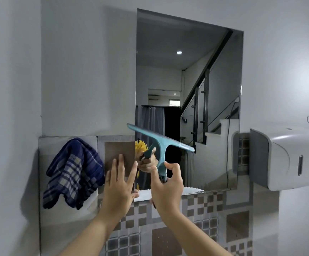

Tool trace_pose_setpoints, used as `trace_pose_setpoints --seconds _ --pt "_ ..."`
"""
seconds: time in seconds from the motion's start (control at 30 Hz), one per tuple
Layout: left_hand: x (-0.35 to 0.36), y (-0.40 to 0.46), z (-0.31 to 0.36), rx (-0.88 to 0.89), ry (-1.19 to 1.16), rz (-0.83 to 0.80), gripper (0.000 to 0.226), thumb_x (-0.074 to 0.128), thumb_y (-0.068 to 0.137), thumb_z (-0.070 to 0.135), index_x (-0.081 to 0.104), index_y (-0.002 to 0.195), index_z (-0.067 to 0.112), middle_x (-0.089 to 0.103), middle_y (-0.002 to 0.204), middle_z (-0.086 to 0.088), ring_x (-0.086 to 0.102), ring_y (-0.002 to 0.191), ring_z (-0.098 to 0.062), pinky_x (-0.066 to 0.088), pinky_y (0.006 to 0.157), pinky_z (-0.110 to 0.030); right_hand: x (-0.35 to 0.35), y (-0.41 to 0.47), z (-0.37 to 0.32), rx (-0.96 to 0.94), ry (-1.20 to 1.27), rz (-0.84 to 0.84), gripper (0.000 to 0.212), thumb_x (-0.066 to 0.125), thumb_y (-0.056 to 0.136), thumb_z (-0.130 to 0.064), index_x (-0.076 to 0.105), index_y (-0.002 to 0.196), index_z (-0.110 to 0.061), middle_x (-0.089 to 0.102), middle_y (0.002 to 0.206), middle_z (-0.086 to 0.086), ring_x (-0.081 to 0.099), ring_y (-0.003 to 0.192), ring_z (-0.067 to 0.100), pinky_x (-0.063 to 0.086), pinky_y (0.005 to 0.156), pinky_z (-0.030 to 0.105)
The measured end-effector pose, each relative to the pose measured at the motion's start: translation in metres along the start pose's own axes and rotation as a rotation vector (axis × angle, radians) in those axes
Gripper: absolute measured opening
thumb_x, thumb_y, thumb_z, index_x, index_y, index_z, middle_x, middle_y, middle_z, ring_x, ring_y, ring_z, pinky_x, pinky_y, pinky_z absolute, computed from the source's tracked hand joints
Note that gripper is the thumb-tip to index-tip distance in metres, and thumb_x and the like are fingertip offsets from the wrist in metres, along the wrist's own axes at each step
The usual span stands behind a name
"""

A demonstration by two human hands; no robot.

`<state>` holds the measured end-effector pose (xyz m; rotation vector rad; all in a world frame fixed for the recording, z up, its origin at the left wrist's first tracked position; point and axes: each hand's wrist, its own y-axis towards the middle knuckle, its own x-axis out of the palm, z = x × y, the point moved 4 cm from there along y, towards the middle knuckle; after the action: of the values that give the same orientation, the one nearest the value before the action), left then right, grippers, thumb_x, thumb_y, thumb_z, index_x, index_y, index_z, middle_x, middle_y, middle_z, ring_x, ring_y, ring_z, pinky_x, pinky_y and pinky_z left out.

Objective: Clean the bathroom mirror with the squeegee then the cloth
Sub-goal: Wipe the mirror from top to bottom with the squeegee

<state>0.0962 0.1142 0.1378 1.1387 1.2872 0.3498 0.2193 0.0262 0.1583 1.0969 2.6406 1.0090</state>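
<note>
A rectangular mirror (187, 74) hangs on the grey wall, with white foam along its bottom edge. My right hand (166, 187) grips the handle of a teal squeegee (161, 143). Its blade lies tilted across the mirror's lower part, left end higher. My left hand (119, 183) is flat with fingers spread on the tiled wall, just left of the mirror's lower left corner. A blue plaid cloth (74, 172) hangs on the wall to the left of my left hand.
A white paper dispenser (287, 157) juts from the wall right of the mirror. Brown and grey patterned tiles (214, 218) cover the wall below. The mirror reflects a staircase, a curtain and my hand on the squeegee.
</note>
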Motion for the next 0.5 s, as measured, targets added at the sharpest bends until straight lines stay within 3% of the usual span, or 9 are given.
trace_pose_setpoints --seconds 0.1,0.2,0.33,0.5 --pt "0.005 -0.001 -0.001 -0.018 -0.015 -0.016 0.108 0.083 0.052 0.047 0.031 0.142 0.018 0.019 0.150 -0.027 0.023 0.135 -0.046 0.031 0.100 -0.054 -0.020 0.005 0.011 -0.131 -0.136 -0.045 0.022 0.071 0.085 -0.027 0.051 0.090 -0.037 0.059 0.064 -0.007 0.043 0.042 0.009 0.045 0.040 0.027" --pt "0.012 -0.002 -0.004 -0.012 -0.021 -0.020 0.103 0.083 0.053 0.045 0.036 0.140 0.015 0.019 0.149 -0.027 0.022 0.135 -0.046 0.033 0.098 -0.056 -0.045 0.017 0.016 -0.243 -0.282 -0.094 0.022 0.073 0.084 -0.025 0.060 0.101 -0.023 0.056 0.061 -0.014 0.041 0.039 0.009 0.030 0.037 0.014" --pt "0.016 -0.003 -0.005 -0.012 0.005 -0.008 0.102 0.083 0.052 0.047 0.039 0.137 0.012 0.021 0.149 -0.027 0.025 0.133 -0.047 0.035 0.096 -0.059 -0.080 0.042 0.023 -0.346 -0.447 -0.173 0.030 0.075 0.082 -0.030 0.063 0.107 -0.021 0.060 0.062 -0.013 0.043 0.038 0.014 0.046 0.034 0.033" --pt "0.017 -0.003 -0.005 -0.019 0.042 0.007 0.103 0.076 0.058 0.052 0.030 0.142 0.015 0.010 0.152 -0.026 0.012 0.138 -0.042 0.026 0.100 -0.056 -0.121 0.073 0.028 -0.444 -0.651 -0.186 0.036 0.076 0.080 -0.033 0.066 0.114 -0.024 0.041 0.047 -0.014 0.033 0.037 0.006 0.028 0.038 0.020"
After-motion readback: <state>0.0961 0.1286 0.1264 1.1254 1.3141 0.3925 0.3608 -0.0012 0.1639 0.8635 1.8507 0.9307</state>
